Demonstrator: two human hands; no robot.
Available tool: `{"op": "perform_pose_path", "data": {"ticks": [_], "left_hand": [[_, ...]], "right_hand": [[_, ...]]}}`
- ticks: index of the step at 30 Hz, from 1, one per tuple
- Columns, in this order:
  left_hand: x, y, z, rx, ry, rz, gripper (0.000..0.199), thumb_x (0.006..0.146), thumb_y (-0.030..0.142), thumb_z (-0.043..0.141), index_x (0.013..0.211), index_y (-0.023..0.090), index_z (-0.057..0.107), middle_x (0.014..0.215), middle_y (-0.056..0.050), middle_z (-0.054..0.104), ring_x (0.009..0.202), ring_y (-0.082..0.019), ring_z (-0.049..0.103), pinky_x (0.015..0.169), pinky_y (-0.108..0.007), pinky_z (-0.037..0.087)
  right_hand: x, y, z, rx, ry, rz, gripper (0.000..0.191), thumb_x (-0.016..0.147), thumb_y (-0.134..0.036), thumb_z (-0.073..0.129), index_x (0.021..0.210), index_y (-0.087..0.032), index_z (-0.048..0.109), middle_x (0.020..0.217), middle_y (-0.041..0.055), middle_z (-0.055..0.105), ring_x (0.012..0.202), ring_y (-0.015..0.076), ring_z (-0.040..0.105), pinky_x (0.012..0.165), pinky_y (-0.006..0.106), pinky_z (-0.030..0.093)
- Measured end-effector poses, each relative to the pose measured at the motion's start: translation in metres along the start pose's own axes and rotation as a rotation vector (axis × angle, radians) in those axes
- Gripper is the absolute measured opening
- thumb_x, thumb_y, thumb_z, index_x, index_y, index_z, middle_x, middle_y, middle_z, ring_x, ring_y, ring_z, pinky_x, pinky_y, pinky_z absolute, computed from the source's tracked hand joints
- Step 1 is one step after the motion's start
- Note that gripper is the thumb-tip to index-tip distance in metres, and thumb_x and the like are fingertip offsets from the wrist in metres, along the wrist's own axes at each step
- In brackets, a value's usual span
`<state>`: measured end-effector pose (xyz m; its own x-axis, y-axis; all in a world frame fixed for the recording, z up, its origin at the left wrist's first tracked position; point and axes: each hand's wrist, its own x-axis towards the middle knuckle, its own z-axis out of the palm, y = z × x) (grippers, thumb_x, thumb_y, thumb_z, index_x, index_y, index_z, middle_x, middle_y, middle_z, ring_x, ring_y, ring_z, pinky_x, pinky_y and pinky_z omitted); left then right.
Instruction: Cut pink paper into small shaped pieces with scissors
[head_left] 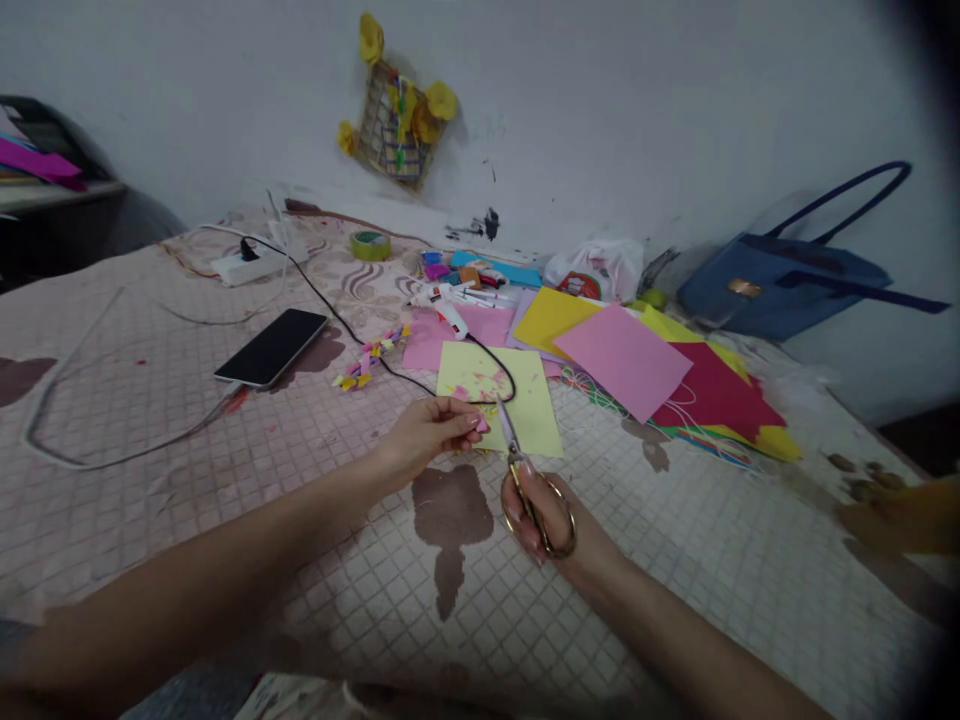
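Note:
My left hand (426, 440) pinches a small piece of pink paper (481, 425) between thumb and fingers. In my right hand (547, 510) is a pair of scissors (513, 440) with gold handles, its blades pointing away from me, just right of the pink piece. Both hands are over the near edge of a pale yellow sheet (536, 410), which has pink and yellow paper scraps scattered on it. A white glue gun (451, 318) lies beyond, its black cord looping across the sheet. Left of the sheet is a strip of coloured paper bits (373, 358).
Coloured paper sheets (622, 360) and white string lie to the right. A tablet (271, 348) with a cable rests at left, near a white power strip (259, 262). Green tape (370, 246), a plastic bag (592, 270) and a blue handbag (780, 280) stand along the wall.

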<state>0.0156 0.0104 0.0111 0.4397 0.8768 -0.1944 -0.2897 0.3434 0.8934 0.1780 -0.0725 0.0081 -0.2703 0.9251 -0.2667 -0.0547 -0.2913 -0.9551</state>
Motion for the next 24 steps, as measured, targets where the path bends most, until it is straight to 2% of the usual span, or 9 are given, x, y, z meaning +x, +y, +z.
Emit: {"op": "perform_pose_path", "data": {"ticks": [4, 7, 11, 17, 19, 24], "left_hand": [[0.0, -0.001, -0.001, 0.124, -0.033, -0.013, 0.017, 0.068, 0.026, 0.063, 0.074, 0.011, 0.057, 0.067, -0.002, 0.06, 0.058, -0.007, 0.054, 0.058, -0.02, 0.043], [0.0, -0.002, 0.0, 0.213, -0.081, -0.012, 0.017, 0.071, 0.028, 0.06, 0.073, 0.012, 0.057, 0.063, -0.001, 0.058, 0.056, -0.007, 0.052, 0.057, -0.02, 0.042], [0.0, -0.007, 0.003, 0.328, -0.088, 0.059, 0.016, 0.071, 0.028, 0.058, 0.072, 0.012, 0.057, 0.06, 0.0, 0.055, 0.054, -0.007, 0.05, 0.055, -0.019, 0.04], [-0.001, -0.014, 0.01, 0.378, -0.159, 0.137, 0.016, 0.072, 0.028, 0.056, 0.071, 0.012, 0.056, 0.063, 0.0, 0.054, 0.054, -0.007, 0.049, 0.053, -0.019, 0.038], [-0.001, -0.012, 0.01, 0.397, -0.137, 0.146, 0.016, 0.072, 0.027, 0.056, 0.07, 0.012, 0.055, 0.061, 0.0, 0.054, 0.053, -0.007, 0.048, 0.052, -0.019, 0.038], [0.009, -0.001, 0.004, 0.477, 0.02, 0.227, 0.02, 0.073, 0.032, 0.054, 0.068, 0.013, 0.052, 0.056, 0.001, 0.049, 0.048, -0.007, 0.046, 0.047, -0.018, 0.038]], "right_hand": [[0.007, -0.004, -0.006, -0.143, 0.152, -0.121, 0.036, 0.081, -0.048, 0.042, 0.065, -0.016, 0.048, 0.042, -0.0051, 0.04, 0.036, 0.0067, 0.035, 0.036, 0.019, 0.026], [0.014, -0.004, -0.012, -0.266, 0.237, -0.241, 0.025, 0.073, -0.039, 0.058, 0.08, -0.016, 0.052, 0.055, -0.0035, 0.046, 0.046, 0.0084, 0.041, 0.043, 0.02, 0.032], [0.021, -0.002, -0.013, -0.369, 0.24, -0.245, 0.023, 0.072, -0.035, 0.059, 0.085, -0.017, 0.054, 0.061, -0.002, 0.048, 0.05, 0.0097, 0.043, 0.046, 0.022, 0.035], [0.027, 0.0, -0.008, -0.345, 0.207, -0.242, 0.015, 0.074, -0.031, 0.053, 0.076, -0.016, 0.051, 0.05, -0.0052, 0.043, 0.042, 0.0079, 0.039, 0.041, 0.02, 0.03], [0.028, 0.002, -0.009, -0.303, 0.191, -0.217, 0.015, 0.074, -0.031, 0.053, 0.074, -0.017, 0.049, 0.049, -0.0058, 0.043, 0.041, 0.0073, 0.038, 0.04, 0.019, 0.03], [0.028, 0.002, -0.013, -0.249, 0.209, -0.2, 0.017, 0.075, -0.033, 0.053, 0.074, -0.016, 0.049, 0.05, -0.0057, 0.043, 0.04, 0.0068, 0.039, 0.039, 0.019, 0.028]]}}
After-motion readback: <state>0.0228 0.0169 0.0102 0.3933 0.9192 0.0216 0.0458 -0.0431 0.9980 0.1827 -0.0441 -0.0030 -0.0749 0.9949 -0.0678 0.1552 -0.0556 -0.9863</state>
